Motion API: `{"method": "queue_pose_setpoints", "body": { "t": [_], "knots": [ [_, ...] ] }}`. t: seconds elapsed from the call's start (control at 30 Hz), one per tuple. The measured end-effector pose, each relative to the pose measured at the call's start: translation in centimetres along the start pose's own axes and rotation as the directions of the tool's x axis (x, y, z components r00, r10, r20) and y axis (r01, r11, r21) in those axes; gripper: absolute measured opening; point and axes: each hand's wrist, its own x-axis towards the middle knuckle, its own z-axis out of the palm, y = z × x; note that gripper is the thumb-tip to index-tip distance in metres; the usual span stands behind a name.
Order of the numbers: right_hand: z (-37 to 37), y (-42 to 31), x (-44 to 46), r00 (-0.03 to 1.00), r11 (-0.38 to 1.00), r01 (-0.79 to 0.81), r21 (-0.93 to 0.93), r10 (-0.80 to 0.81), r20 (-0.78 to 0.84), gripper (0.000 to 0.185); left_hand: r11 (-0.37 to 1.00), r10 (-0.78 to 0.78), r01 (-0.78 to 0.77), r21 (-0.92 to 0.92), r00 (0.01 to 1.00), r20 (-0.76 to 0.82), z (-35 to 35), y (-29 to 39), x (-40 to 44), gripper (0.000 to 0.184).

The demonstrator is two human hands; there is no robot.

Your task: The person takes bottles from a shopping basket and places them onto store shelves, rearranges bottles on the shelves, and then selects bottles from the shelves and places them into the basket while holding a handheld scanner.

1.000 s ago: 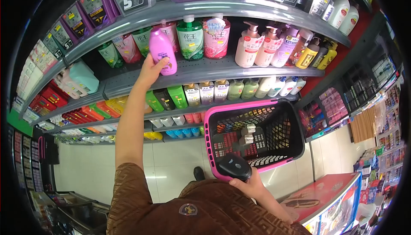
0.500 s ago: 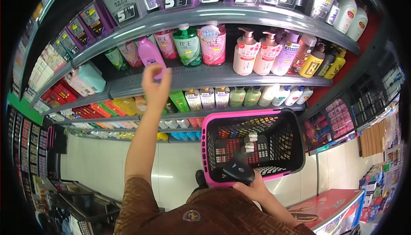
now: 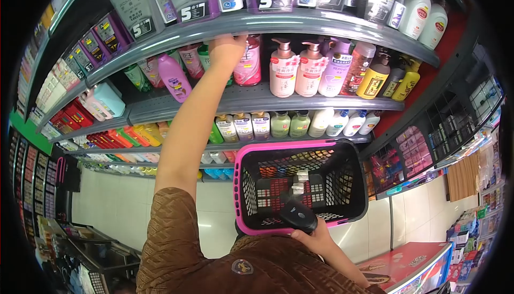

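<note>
My left hand (image 3: pixel 227 53) reaches onto the shelf just under the upper board, in front of a green pump bottle (image 3: pixel 204 57) and beside a pink-and-red bottle (image 3: pixel 248 66). The back of the hand covers most of the green bottle, and its fingers are largely hidden, so any grip cannot be made out. Left of my forearm a purple bottle (image 3: pixel 174 78) stands tilted at the shelf's front. My right hand (image 3: pixel 316 237) is closed around a black handheld scanner (image 3: pixel 299 215), held over the near side of a black basket with a pink rim (image 3: pixel 239 197).
Pale pink pump bottles (image 3: pixel 284 72) and a yellow pump bottle (image 3: pixel 376 78) line the same shelf to the right. The upper shelf edge (image 3: pixel 257 23) runs close above my left hand. Two small white boxes (image 3: pixel 302 176) appear inside the basket. A red-topped display (image 3: pixel 407 262) stands at lower right.
My left hand has moved right and up from the purple bottle, which now leans at the shelf's front. My right hand keeps the scanner. The view has shifted slightly right.
</note>
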Motion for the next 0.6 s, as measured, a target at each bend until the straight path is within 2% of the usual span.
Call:
{"method": "queue_pose_setpoints", "body": {
  "t": [0.07, 0.17, 0.3, 0.37, 0.5, 0.6],
  "knots": [
    [-0.8, -0.2, -0.2, 0.999, 0.998, 0.032, -0.052, -0.033, -0.017, 0.052, 0.981, -0.028, 0.013, 0.194, 0.997, 0.071, 0.4, 0.0, 0.8, 0.064],
    [-1.8, 0.5, -0.4, 1.0, 0.999, 0.021, -0.047, -0.022, -0.02, 0.051, 0.979, -0.077, 0.049, 0.2, 0.987, 0.14, 0.4, 0.5, 0.7, 0.065],
    [-2.1, -0.8, -0.2, 0.999, 0.999, -0.053, 0.007, 0.053, 0.01, 0.05, 0.978, -0.138, 0.113, 0.173, 0.98, 0.14, 0.5, 0.4, 0.5, 0.065],
    [-2.3, -0.8, -0.1, 0.998, 0.999, -0.052, 0.01, 0.052, 0.021, 0.049, 0.97, -0.136, 0.097, 0.225, 0.977, 0.165, 0.0, 0.8, 0.2, 0.062],
    [-2.6, -0.3, 0.1, 0.999, 0.999, -0.029, 0.015, 0.028, 0.042, 0.048, 0.976, -0.135, 0.088, 0.199, 0.963, 0.235, -2.4, 1.6, -0.7, 0.055],
    [-2.2, -0.7, 0.2, 0.994, 0.992, -0.101, 0.07, 0.098, 0.045, 0.047, 0.977, -0.121, 0.071, 0.203, 0.961, 0.248, -3.6, 2.5, -1.6, 0.048]
  ]
}}
